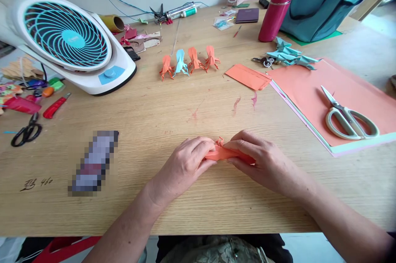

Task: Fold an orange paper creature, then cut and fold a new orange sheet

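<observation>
Near the front edge of the wooden table, a folded piece of orange paper (pixel 221 153) is held between both hands. The fingers and thumb of my left hand (pixel 190 158) pinch its left end. My right hand (pixel 258 156) is closed round its right end, which the fingers partly cover. Small curled points of orange paper stick up behind the fold, between the hands. Farther back stand several finished folded paper figures: orange ones (pixel 194 60) and a light blue one (pixel 181 63), in a row.
At left are a fan (pixel 71 42), a red utility knife (pixel 55 107), black scissors (pixel 27 133) and a pixelated object (pixel 94 162). Rightward lie orange strips (pixel 247 76), stacked coloured sheets (pixel 303 90) under white-handled scissors (pixel 351 120), keys, teal folded paper (pixel 289 55), and a magenta flask (pixel 276 13).
</observation>
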Tool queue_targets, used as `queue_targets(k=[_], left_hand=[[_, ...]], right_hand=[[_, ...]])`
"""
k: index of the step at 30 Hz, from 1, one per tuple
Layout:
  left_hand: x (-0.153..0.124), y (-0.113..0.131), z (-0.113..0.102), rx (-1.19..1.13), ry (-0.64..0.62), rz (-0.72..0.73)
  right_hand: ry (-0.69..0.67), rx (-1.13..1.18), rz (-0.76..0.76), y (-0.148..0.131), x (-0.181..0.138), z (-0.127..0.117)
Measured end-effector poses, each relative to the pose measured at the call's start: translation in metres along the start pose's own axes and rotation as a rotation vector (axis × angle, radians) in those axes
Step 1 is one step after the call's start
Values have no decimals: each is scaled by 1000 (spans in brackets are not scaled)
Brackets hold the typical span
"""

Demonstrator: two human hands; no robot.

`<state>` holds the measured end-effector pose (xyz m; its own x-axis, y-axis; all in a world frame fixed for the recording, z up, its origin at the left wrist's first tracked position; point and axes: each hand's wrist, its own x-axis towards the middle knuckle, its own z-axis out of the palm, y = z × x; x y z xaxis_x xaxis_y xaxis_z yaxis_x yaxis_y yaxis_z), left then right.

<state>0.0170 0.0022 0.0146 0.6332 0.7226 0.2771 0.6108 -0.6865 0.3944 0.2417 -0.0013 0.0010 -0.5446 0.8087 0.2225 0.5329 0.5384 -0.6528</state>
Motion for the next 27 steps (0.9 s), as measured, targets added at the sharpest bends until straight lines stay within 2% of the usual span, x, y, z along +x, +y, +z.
queue_targets(k=[7, 16, 22, 27], left_hand=[[-1, -2, 2, -12, 10, 18], [-2, -5, 1, 162, 60, 133], [-3, -10, 3, -7, 80, 129], [-2, -12, 5, -129, 76, 86]], right_hand=[[-6, 23, -6, -1, 0, 0], [-1, 169, 160, 0, 2, -8], [-23, 388, 243, 5, 1, -8], [38, 361, 207, 4, 1, -3]])
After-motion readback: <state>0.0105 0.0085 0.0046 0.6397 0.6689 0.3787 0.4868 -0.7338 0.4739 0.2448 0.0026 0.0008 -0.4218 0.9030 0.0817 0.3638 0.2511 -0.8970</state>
